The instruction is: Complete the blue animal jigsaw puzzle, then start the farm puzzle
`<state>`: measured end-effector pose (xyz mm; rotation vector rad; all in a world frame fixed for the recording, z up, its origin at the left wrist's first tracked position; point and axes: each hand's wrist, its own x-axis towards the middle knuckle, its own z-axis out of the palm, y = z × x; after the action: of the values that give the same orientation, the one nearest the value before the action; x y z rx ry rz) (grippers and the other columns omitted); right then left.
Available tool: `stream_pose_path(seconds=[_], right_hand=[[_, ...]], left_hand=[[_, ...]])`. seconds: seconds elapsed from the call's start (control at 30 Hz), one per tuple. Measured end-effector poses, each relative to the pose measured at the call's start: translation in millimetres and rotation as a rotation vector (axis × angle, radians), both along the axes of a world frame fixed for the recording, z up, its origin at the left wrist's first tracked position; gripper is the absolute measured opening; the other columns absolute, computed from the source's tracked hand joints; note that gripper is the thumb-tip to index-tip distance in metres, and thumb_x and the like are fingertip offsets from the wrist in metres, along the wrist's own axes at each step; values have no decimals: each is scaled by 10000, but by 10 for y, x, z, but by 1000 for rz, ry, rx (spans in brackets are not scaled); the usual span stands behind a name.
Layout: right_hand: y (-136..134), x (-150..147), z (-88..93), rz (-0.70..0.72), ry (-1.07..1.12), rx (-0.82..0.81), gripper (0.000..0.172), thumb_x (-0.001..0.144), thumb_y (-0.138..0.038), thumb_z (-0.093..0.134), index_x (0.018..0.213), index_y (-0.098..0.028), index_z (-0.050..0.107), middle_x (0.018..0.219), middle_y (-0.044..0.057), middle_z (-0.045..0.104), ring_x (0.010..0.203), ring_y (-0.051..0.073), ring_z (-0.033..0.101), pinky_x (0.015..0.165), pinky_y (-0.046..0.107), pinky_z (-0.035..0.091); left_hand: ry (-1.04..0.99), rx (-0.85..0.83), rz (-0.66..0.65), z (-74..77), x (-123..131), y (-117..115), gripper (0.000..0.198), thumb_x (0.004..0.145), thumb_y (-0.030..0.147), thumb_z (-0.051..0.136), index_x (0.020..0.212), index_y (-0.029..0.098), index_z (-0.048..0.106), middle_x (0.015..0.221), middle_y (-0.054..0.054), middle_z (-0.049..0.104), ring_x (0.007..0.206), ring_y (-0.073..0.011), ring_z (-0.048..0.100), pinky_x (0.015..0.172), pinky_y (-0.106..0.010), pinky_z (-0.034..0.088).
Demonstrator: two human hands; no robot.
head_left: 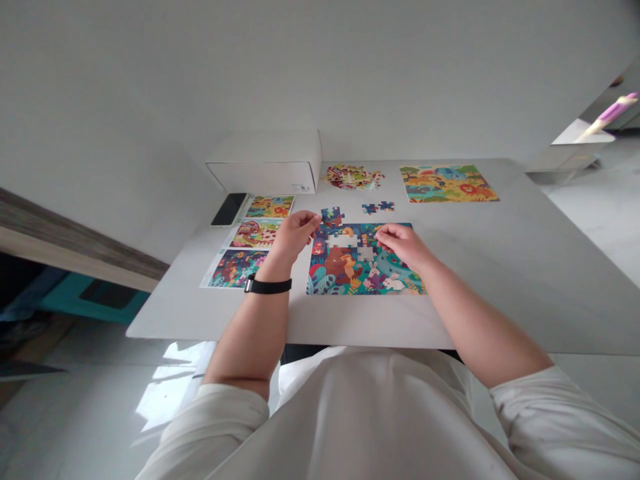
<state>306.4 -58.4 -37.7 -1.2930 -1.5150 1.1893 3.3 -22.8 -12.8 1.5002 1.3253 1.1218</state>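
A colourful jigsaw puzzle (350,270) with a few white gaps near its middle lies on the white table (500,267) in front of me. My left hand (295,233), a black band on its wrist, is curled at the puzzle's upper left corner, its fingertips pinched on a small cluster of joined blue pieces (331,216). My right hand (403,243) rests on the puzzle's upper right part, fingers bent and pressed on the pieces there. Two loose blue pieces (378,207) lie just beyond the puzzle.
A finished yellow puzzle (447,183) lies at the far right, a heap of loose pieces (353,176) at the far middle. A white box (267,162) stands far left, with a black phone (229,209) and a picture sheet (253,240) beside it.
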Motion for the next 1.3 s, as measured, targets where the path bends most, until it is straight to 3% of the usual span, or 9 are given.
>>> stream_pose_path(seconds=[0.3,0.57,0.8,1.1,1.3], right_hand=[[8,11,-19,0,-8,6,388,838,-619,762,862,-235,715,810,23,743,697,168,614,607,283,445],[12,9,-42,27,-29,8,407,831,-639,770,857,-238,706,806,20,747,686,165,615,593,277,433],[-1,-6,-21,45,-36,8,405,823,-629,778,869,-233,706,808,25,753,702,171,631,635,290,472],[-14,-35,-1,67,-41,26,382,826,-603,768,865,-227,710,784,18,741,706,172,640,704,315,524],[-16,-34,-1,86,-60,43,369,846,-593,751,876,-228,709,802,29,749,718,182,649,706,319,527]], left_hand=[[204,-44,0,-41,-37,20,286,902,468,666,850,188,678,613,20,577,521,-118,472,522,-252,345],[484,-102,24,-97,5,-1,292,893,453,657,780,189,710,572,27,545,611,-152,501,609,-271,365],[601,-139,10,-204,16,60,281,858,439,691,785,179,769,690,1,691,710,-184,609,662,-285,411],[767,-113,-9,-192,58,64,324,907,429,659,761,169,786,651,-24,690,664,-189,599,634,-299,401],[895,-71,-17,-161,118,21,292,951,387,642,824,192,819,789,-81,787,733,-217,657,673,-310,433]])
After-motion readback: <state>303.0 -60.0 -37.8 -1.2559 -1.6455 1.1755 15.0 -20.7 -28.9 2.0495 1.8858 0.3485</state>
